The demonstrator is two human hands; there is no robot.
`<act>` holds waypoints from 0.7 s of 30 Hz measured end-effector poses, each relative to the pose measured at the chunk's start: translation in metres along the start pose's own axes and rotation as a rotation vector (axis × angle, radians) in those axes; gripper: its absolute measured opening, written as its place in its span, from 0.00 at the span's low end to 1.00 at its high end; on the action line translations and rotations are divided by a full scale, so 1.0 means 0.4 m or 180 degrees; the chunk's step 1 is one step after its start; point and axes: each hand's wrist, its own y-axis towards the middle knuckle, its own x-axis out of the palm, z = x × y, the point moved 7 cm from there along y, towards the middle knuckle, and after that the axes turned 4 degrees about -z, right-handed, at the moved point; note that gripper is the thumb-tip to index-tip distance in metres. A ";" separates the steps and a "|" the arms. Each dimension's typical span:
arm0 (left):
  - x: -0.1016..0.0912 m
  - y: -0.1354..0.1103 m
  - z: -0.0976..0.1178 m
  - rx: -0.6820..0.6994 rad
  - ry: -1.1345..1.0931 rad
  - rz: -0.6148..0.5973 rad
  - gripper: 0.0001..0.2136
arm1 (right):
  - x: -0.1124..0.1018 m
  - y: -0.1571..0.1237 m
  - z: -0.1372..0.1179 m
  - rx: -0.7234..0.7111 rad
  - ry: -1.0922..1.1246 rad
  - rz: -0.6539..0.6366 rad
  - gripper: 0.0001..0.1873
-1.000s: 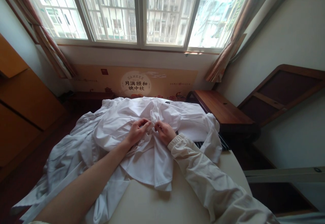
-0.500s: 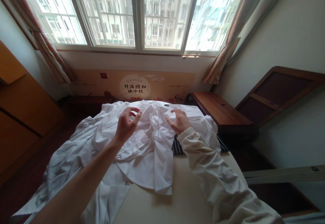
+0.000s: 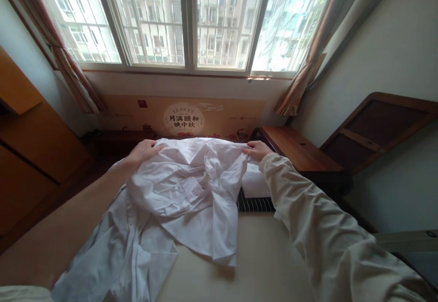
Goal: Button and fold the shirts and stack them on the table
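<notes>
A crumpled white shirt (image 3: 226, 183) lies spread over a cream-coloured surface (image 3: 260, 252), its cuff or placket with a button showing near the middle. My left hand (image 3: 145, 150) grips its far left edge, fingers closed on the cloth. At the far right edge my right hand (image 3: 257, 149) pinches the same shirt, thumb and fingers together. Between the hands the far edge is drawn fairly straight. More white cloth (image 3: 119, 252) hangs in folds at the left. Under the right forearm a black striped cloth (image 3: 255, 201) shows beside a white folded piece (image 3: 255, 179).
Beyond the surface stand a printed beige panel (image 3: 236, 106) and a barred window (image 3: 185, 23) with tied curtains. A wooden table (image 3: 301, 149) is at the right, with a framed panel (image 3: 372, 128) leaning near the wall. An orange-brown cabinet (image 3: 30, 147) stands at the left.
Both hands have moved apart and outward, from open above the cloth to gripping the shirt's far corners. The far edge is lifted, and more of the striped cloth's front strip shows at the right.
</notes>
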 end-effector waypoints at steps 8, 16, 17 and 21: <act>-0.144 0.133 -0.032 -0.0237 0.0676 0.0358 0.15 | -0.221 0.077 -0.019 0.0036 -0.0307 0.0747 0.13; -0.075 0.136 0.010 -0.0528 0.0850 0.0852 0.20 | -0.121 0.093 -0.002 0.0293 -0.1005 0.0740 0.23; -0.059 0.126 0.036 -0.0281 0.0932 0.0847 0.23 | -0.097 0.081 -0.009 0.0237 -0.1119 0.0722 0.25; 0.053 0.023 0.163 0.1528 0.0766 -0.0310 0.18 | -0.013 -0.012 -0.081 -0.0536 -0.0924 0.0781 0.18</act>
